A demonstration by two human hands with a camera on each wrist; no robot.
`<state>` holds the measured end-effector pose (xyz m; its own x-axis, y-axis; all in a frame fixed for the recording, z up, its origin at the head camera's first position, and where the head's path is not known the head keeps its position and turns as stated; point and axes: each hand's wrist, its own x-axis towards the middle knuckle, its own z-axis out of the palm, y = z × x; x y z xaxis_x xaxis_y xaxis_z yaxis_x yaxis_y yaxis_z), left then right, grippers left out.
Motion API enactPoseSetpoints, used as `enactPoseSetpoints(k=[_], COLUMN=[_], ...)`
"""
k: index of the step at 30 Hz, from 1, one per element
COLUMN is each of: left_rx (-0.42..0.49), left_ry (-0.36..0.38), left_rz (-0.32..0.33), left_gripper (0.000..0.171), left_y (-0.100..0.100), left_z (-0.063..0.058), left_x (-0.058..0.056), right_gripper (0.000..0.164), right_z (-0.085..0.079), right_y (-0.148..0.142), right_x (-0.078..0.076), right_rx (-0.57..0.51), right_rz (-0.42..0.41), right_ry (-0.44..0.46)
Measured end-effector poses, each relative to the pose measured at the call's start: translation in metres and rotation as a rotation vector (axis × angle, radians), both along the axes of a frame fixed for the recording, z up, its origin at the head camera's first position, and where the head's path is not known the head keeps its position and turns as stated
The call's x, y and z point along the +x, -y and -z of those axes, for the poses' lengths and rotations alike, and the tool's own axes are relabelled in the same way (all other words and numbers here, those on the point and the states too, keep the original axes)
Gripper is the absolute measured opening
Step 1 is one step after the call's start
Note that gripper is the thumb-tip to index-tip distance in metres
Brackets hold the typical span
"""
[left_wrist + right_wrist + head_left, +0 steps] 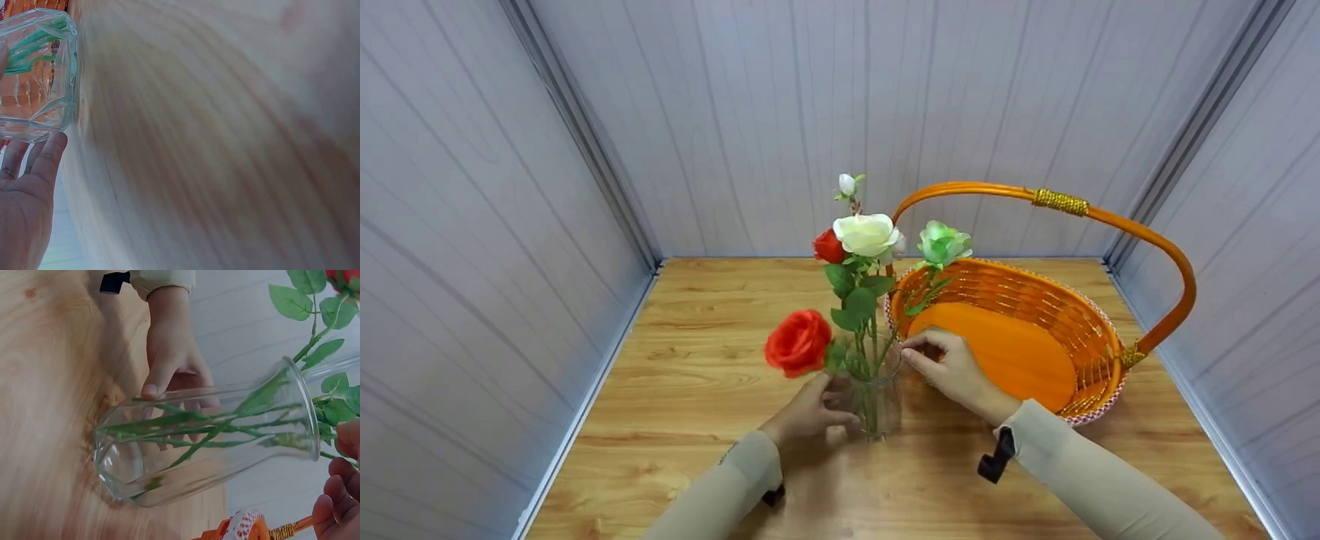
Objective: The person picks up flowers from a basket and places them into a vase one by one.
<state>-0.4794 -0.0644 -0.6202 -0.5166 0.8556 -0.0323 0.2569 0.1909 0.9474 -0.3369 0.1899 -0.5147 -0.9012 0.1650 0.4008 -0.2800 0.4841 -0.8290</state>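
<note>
In the head view, a clear glass vase [888, 405] stands upright with several artificial roses in it. My left hand [810, 409] holds its lower side, thumb in front and fingers behind; the right wrist view shows this left hand [177, 363] across the glass. My right hand [956, 375] is at the rim's right side, thumb and fingertips close together beside the stem of the green rose [943, 244]; I cannot tell whether they pinch it. A red rose [797, 343] leans left. A white rose [866, 235] and another red rose [828, 246] rise above the leaves.
An orange woven basket [997, 360] with a tall arched handle [1177, 277] stands right of the vase, just behind my right forearm. The wooden tabletop [697, 330] is enclosed by pale panels [750, 120] at the back and sides.
</note>
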Motion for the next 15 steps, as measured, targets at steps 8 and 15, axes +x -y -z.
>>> enactPoseSetpoints(k=[8, 15], left_rx=[0.016, -0.004], left_ry=[0.003, 0.025], left_rz=[-0.009, -0.018], left_gripper=[0.076, 0.080], left_y=[0.000, 0.002], left_z=[0.003, 0.001], left_x=[-0.003, -0.004], right_gripper=[0.010, 0.008], right_z=[0.006, 0.010], right_y=[-0.019, -0.037], right_x=[0.005, 0.006], right_rx=[-0.023, -0.050], right_rz=[0.057, 0.099], right_ry=[0.063, 0.084])
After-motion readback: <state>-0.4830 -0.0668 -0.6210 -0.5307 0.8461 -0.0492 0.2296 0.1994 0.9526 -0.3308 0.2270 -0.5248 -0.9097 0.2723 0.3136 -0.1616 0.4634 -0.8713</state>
